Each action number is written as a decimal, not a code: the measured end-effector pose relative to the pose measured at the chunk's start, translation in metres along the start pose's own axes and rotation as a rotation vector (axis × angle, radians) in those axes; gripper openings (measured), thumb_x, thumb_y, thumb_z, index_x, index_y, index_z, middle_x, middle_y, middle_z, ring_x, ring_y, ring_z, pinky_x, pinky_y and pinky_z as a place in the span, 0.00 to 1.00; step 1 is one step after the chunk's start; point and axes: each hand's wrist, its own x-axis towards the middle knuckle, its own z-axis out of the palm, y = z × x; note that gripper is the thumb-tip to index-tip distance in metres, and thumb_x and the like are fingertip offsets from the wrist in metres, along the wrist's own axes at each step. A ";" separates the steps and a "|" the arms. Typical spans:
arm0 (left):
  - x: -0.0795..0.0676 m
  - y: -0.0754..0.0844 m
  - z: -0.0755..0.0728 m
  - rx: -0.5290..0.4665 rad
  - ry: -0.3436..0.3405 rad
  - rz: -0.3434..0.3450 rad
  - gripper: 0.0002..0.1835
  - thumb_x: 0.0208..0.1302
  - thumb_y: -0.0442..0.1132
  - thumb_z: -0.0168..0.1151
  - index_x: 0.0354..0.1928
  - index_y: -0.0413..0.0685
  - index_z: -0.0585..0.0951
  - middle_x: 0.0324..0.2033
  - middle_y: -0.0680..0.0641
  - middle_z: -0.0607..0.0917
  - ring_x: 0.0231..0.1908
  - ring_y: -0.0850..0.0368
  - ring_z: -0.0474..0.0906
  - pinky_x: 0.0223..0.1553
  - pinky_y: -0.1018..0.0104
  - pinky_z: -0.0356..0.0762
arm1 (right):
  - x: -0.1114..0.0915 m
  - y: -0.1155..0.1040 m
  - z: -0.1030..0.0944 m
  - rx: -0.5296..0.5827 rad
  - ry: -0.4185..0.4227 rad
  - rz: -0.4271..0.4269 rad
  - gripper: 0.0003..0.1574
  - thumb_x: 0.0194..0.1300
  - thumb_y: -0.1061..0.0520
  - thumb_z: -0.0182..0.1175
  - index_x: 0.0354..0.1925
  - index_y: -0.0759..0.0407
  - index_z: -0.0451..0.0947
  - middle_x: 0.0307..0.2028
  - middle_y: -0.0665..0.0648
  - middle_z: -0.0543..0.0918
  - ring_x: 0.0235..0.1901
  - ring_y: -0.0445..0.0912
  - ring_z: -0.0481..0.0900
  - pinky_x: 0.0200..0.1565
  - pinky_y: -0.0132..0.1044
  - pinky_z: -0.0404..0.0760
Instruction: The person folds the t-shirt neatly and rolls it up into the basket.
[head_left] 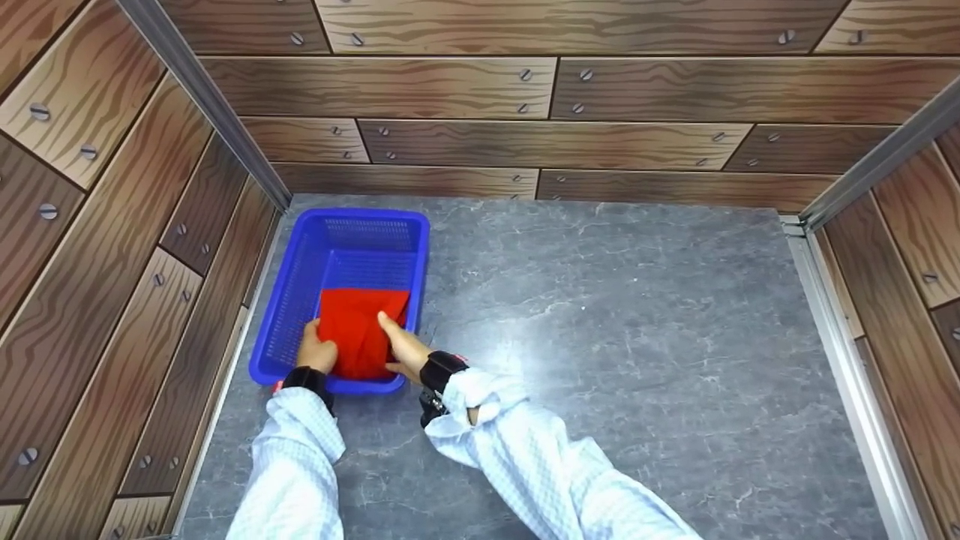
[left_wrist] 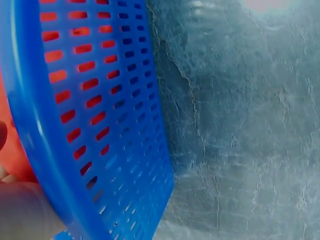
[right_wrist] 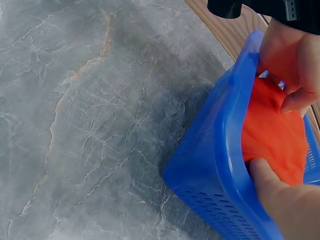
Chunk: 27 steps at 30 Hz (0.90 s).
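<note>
A folded red cloth lies in the near end of a blue plastic basket. My left hand grips the cloth's left side, its thumb along the edge. On the right side my right hand holds it too, with a digit laid over the top and the rest hidden under the fold. In the right wrist view the left thumb presses on the red fabric from the far side. The left wrist view shows red through the slots of the basket wall.
The basket stands on a grey marbled floor at the left corner. Wood-patterned panels rise behind and on both sides. Metal rails run along the edges.
</note>
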 end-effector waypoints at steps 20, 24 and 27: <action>0.005 0.001 0.000 0.197 -0.023 0.014 0.36 0.54 0.28 0.37 0.69 0.34 0.47 0.67 0.31 0.53 0.67 0.34 0.45 0.67 0.49 0.44 | -0.005 -0.006 -0.008 -0.024 -0.021 -0.027 0.43 0.69 0.38 0.38 0.71 0.60 0.42 0.70 0.69 0.45 0.68 0.62 0.45 0.63 0.56 0.57; 0.005 0.006 0.007 0.274 0.008 0.036 0.37 0.58 0.32 0.44 0.70 0.36 0.46 0.69 0.32 0.47 0.66 0.27 0.38 0.67 0.44 0.38 | -0.006 -0.012 -0.026 -0.157 -0.023 -0.171 0.37 0.72 0.43 0.37 0.71 0.56 0.44 0.69 0.65 0.52 0.67 0.60 0.53 0.59 0.55 0.65; 0.007 0.016 0.018 0.305 0.042 0.090 0.39 0.61 0.37 0.49 0.70 0.38 0.44 0.69 0.33 0.42 0.66 0.26 0.33 0.66 0.42 0.33 | -0.007 -0.019 -0.040 -0.289 0.043 -0.314 0.34 0.72 0.45 0.37 0.71 0.53 0.47 0.69 0.60 0.56 0.66 0.56 0.58 0.56 0.52 0.69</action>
